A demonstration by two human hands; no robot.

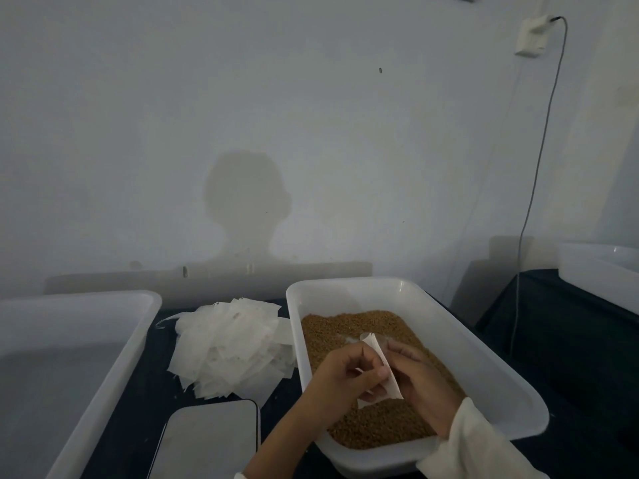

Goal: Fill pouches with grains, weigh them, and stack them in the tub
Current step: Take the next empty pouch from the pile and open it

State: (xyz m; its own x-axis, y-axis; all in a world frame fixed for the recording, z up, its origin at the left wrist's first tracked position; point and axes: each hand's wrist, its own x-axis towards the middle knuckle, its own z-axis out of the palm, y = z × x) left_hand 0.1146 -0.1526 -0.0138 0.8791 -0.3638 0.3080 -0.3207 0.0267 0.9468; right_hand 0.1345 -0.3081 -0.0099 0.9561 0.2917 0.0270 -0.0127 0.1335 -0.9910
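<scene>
A white tub (484, 357) at centre right holds brown grains (345, 326). Over the grains both hands hold one small white pouch (382, 361). My left hand (342, 378) pinches its left side and my right hand (418, 378) grips its right side. The pouch is bent into a curl, its mouth pointing away from me. A loose pile of empty white pouches (228, 347) lies on the dark table between the two tubs. A flat scale (211, 440) with a grey platform sits at the front, left of the grain tub.
A second white tub (114, 354) stands at the left with nothing visible inside. Another white container (601, 271) sits on a dark surface at the far right. A cable (539, 160) hangs down the wall from a socket.
</scene>
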